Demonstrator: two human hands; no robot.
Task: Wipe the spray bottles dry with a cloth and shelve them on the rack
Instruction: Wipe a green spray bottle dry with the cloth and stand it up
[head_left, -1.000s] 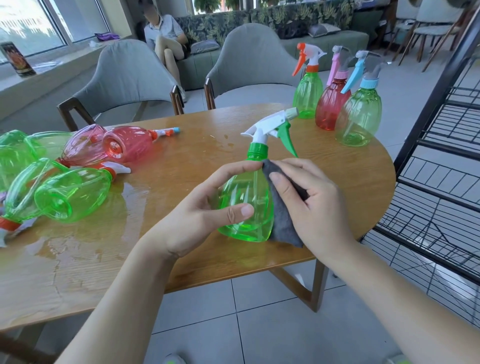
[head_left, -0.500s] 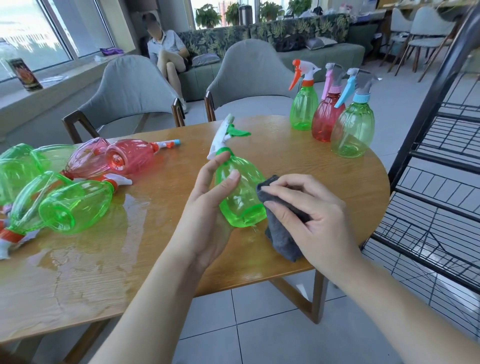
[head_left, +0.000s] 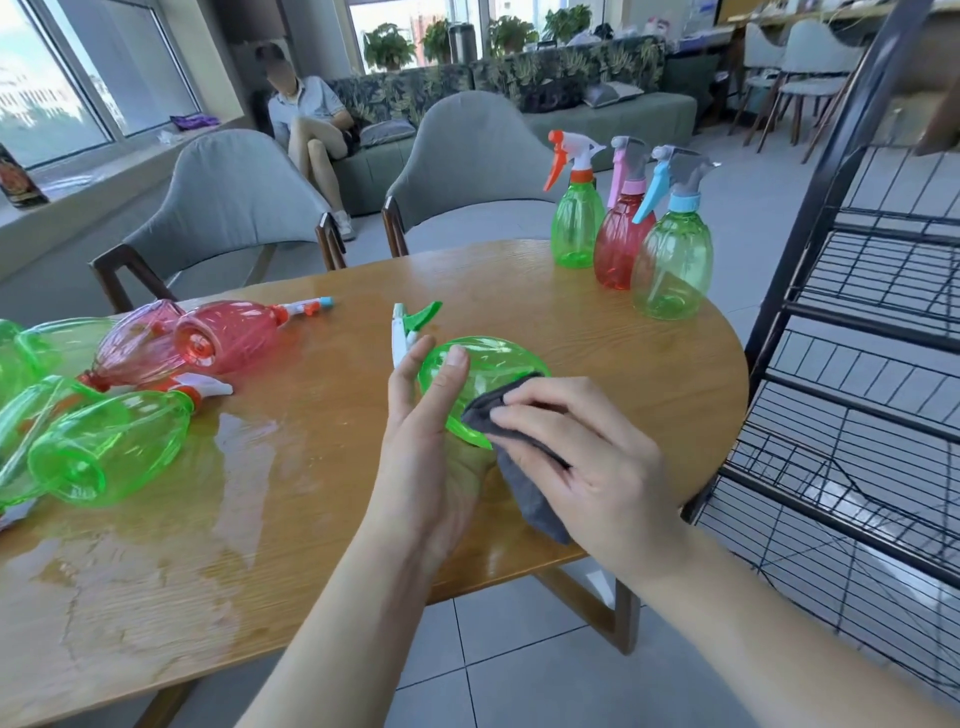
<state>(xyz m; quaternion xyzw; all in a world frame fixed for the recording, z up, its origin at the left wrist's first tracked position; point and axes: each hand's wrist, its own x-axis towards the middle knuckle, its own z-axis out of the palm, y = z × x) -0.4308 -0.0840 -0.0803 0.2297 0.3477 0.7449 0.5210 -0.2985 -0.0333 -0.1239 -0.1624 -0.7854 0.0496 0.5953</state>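
My left hand (head_left: 434, 447) grips a green spray bottle (head_left: 488, 366) with a white and green trigger head, tilted so its head points away from me and its base faces me. My right hand (head_left: 587, 457) holds a grey cloth (head_left: 524, 488) against the bottle's base, above the wooden table (head_left: 322, 499). Three upright bottles stand at the table's far right: a green one with an orange trigger (head_left: 576, 228), a red one with a pink trigger (head_left: 618, 244) and a green one with a blue trigger (head_left: 672, 265). The black wire rack (head_left: 857, 395) stands to the right.
Several green (head_left: 104, 452) and red bottles (head_left: 228, 335) lie on their sides at the table's left, beside a spread of water (head_left: 156, 519). Two grey chairs (head_left: 234, 208) stand behind the table. A person sits on a sofa (head_left: 306, 124) further back.
My left hand has tipped the green bottle from upright to head-away, base toward me. My right hand has moved the cloth from the bottle's side to its base.
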